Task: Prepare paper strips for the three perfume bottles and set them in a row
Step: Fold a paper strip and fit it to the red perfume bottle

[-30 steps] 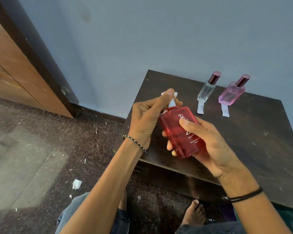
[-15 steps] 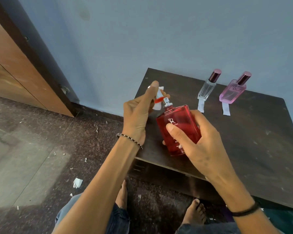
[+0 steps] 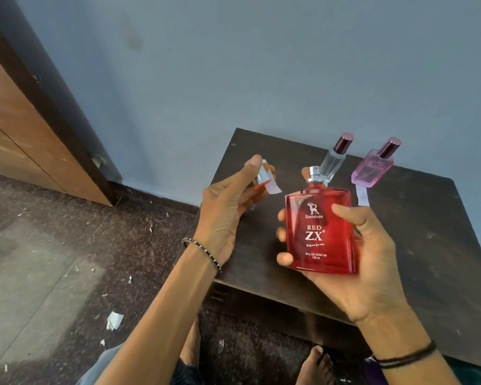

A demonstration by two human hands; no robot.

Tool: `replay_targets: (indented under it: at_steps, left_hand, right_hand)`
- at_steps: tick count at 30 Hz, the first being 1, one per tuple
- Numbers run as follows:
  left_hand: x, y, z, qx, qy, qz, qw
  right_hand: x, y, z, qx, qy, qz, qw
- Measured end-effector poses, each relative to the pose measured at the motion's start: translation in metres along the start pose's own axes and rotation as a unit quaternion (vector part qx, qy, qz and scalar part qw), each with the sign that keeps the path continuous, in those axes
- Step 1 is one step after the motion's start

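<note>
R hand is gripping the red perfume bottle: fingertips are curling round its left edge & the thumb is pressing on the right side of the front face. Bottle is being held upright above the near-middle of the dark table, label facing the camera & reading "Ramsons RED ZX". Its silver spray nozzle is showing bare at the top.

L hand is hovering left of the bottle & apart from it, over the table's left edge. Thumb & fingers are pinching a clear cap w/ a red base, together w/ a white paper strip whose free end is sticking out right, toward the bottle. How the fingers are lying behind the cap: can't tell.

At the far side of the table, by the wall, a clear glass bottle w/ a maroon top is standing, its base partly hidden behind the nozzle. A pink bottle is standing just right of it, not touching. A second strip is lying in front of the pink bottle, its far end at the bottle's base.

A beaded bracelet is sitting on the L wrist, a black band on the R. Paper scraps are lying on the floor at left, a wooden door is standing far left, & bare feet are showing near, under the table edge.
</note>
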State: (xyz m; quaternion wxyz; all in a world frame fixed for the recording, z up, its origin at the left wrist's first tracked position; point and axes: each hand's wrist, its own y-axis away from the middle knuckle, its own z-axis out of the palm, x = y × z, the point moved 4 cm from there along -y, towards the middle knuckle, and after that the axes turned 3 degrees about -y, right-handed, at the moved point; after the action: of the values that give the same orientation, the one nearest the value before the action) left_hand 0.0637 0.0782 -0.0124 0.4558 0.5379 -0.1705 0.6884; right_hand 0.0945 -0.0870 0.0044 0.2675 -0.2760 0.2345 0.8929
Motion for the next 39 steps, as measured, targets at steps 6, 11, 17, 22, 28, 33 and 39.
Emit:
replay_targets:
  at_steps: [6, 11, 17, 22, 28, 33, 39]
  left_hand:
    - [-0.002, 0.000, 0.005, -0.030, -0.010, -0.001, 1.000]
    - [-0.004, 0.002, 0.009, -0.038, 0.006, -0.021, 0.999]
    - [-0.003, 0.006, 0.012, -0.045, 0.023, -0.032, 0.998]
    - [-0.003, 0.007, 0.016, -0.078, 0.009, -0.041, 0.996]
    - [-0.004, 0.008, 0.017, -0.087, 0.021, -0.059, 0.994]
    - [-0.005, 0.007, 0.016, -0.084, 0.030, -0.073, 0.993]
    - [-0.006, 0.006, 0.015, -0.087, 0.032, -0.084, 0.992]
  right_hand:
    - [-0.002, -0.002, 0.001, -0.106, 0.030, -0.008, 0.994]
    - [-0.004, -0.004, 0.001, -0.045, 0.196, -0.055, 0.978]
    - [-0.009, -0.005, 0.000, 0.094, 0.572, -0.174, 0.796]
    - [-0.006, -0.003, -0.004, 0.157, 0.702, -0.244, 0.650]
    - [-0.006, -0.003, -0.005, 0.182, 0.734, -0.257, 0.601]
    - [-0.006, -0.004, -0.006, 0.180, 0.747, -0.254, 0.587]
    - [-0.005, -0.005, -0.006, 0.179, 0.749, -0.242, 0.591]
